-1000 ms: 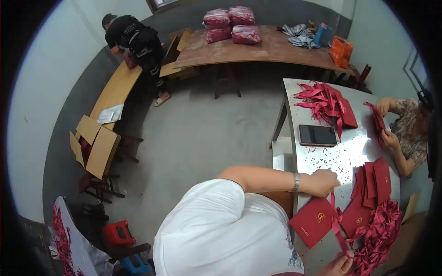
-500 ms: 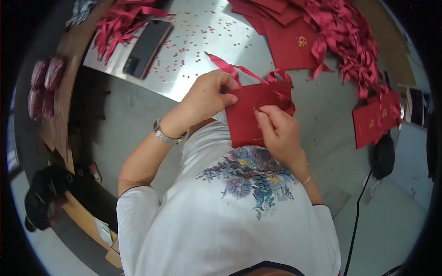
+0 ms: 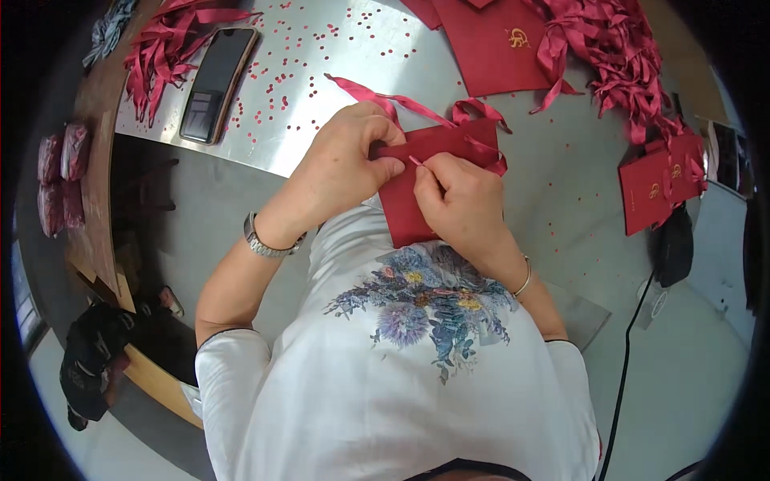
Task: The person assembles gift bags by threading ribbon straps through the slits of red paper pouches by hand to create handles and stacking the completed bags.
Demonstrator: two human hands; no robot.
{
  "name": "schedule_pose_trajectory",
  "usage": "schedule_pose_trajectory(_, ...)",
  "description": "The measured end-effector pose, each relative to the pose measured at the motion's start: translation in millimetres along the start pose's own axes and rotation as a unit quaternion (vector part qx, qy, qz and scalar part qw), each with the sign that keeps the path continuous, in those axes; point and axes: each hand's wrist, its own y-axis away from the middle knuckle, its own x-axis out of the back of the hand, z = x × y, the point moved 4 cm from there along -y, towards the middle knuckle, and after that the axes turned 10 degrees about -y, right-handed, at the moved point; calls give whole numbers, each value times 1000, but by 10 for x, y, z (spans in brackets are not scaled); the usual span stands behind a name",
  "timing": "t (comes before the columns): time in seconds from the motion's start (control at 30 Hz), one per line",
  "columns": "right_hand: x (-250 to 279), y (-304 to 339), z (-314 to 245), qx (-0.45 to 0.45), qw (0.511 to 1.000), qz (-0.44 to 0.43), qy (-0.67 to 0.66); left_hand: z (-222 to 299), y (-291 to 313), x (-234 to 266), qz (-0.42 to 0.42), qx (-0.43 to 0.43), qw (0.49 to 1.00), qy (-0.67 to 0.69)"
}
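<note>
— What differs from half a second ago?

— The red paper bag [image 3: 433, 180] sits a little higher against the table edge, and the left hand [image 3: 341, 164] has closed in over its upper left corner, thumb and fingers pinching it. The right hand [image 3: 461, 196] still grips the bag's front, thumb and forefinger nipping something thin and pale (too small to tell what). A red ribbon [image 3: 401, 103] trails from the bag's top across the table.

— And the surface?

— A shiny metal table [image 3: 337, 96], dotted with tiny red paper punchings. Beyond its edge, grey floor and a wooden bench [image 3: 96, 208] at the left.

— What lies around?

— A dark phone [image 3: 218, 84] beside a bundle of loose ribbons [image 3: 164, 48] at upper left; a flat red bag with a gold emblem [image 3: 497, 44] above; a heap of ribbon [image 3: 618, 56] to its right; two more red bags [image 3: 662, 188] at the right edge. The person's white flowered shirt [image 3: 417, 353] hides the bag's lower end.
</note>
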Motion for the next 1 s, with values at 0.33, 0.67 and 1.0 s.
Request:
schedule_pose_trajectory(0.33,-63,-90,12,10,997,-55,60,-11,17,-96,73,-40,997,4)
schedule_pose_trajectory(0.67,-142,-34,107,-18,999,-26,33,-73,-87,-63,3,-22,995,-100)
schedule_pose_trajectory(1.0,-117,-45,57,-10,999,-12,38,-80,-86,-43,-2,-4,1000,-6)
